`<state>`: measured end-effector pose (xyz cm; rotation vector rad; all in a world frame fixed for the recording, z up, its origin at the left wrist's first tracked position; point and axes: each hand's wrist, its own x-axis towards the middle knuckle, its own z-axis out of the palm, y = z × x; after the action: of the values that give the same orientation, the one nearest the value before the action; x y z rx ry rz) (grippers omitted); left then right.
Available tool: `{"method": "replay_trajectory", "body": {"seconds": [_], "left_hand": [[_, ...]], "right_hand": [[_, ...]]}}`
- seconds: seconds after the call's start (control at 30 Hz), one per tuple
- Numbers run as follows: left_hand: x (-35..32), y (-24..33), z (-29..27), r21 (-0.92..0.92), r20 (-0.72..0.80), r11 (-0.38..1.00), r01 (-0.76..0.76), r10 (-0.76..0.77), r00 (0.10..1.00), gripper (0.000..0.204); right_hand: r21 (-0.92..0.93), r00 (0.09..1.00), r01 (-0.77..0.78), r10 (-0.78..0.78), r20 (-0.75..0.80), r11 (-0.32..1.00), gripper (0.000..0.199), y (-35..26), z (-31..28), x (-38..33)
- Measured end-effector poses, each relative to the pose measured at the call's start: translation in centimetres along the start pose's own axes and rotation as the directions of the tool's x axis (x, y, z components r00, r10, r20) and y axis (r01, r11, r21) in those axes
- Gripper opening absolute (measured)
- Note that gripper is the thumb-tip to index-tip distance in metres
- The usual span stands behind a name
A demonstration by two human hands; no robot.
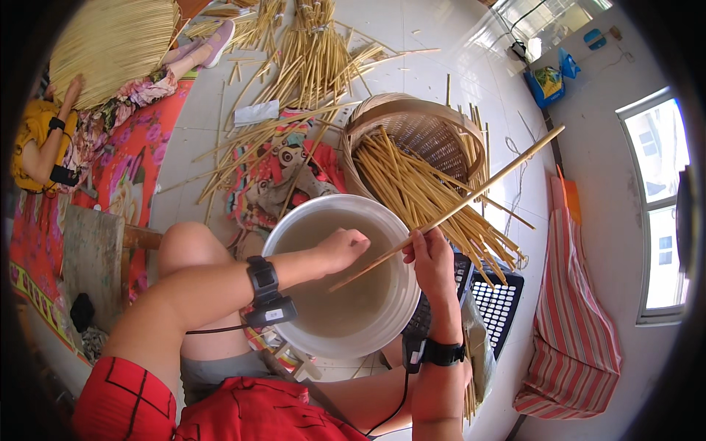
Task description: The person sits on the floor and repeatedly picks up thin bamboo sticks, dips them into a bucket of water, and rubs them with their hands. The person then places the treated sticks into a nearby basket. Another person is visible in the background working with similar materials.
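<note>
At the white bucket [346,348], the right hand [432,261] holds a long stalk [478,191].

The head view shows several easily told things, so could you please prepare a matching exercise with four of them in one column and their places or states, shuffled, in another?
Column one
1. Right hand
2. Left hand
3. Wicker basket
4. Striped cloth

Column two
A. Beside the wall with the window
B. Gripping a long stick
C. Loose sticks jut out of it
D. Fingers curled, above the white bucket

Right pairs: 1-B, 2-D, 3-C, 4-A.
</note>
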<state>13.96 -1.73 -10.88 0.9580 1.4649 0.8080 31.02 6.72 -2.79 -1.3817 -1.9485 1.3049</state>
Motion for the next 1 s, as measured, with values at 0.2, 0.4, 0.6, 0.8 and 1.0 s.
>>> {"method": "replay_trajectory", "body": {"seconds": [0.2, 0.4, 0.6, 0.8, 1.0], "left_hand": [[2.7, -5.5, 1.0, 0.355, -0.504, 0.794, 0.493, -0.281, 0.817, 0.048], [0.7, -2.4, 0.9, -0.128, 0.222, 0.983, 0.134, -0.104, 0.970, 0.036], [-1.4, 0.7, 1.5, -0.308, 0.174, 0.925, -0.222, 0.284, 0.943, 0.036], [-2.5, 2.2, 1.1, -0.257, 0.310, 0.954, -0.156, 0.234, 0.922, 0.031], [-3.4, 0.8, 1.0, -0.207, 0.428, 0.957, -0.203, 0.275, 0.861, 0.028]], "right_hand": [[-0.188, 0.999, -0.017, 0.026, 0.046, 0.982, 0.020, 0.3, 0.5, 0.0], [-0.083, 0.933, -0.122, 0.143, 0.330, 0.989, 0.020, -0.1, 1.6, -0.9], [0.099, 0.965, -0.099, 0.071, 0.253, 0.990, 0.025, 0.4, 2.1, -0.4], [0.141, 0.998, 0.029, -0.021, -0.055, 0.990, 0.039, -0.1, 2.0, 0.0], [0.233, 0.950, 0.075, 0.001, -0.311, 0.969, 0.041, 0.1, -2.8, 1.6]]}}
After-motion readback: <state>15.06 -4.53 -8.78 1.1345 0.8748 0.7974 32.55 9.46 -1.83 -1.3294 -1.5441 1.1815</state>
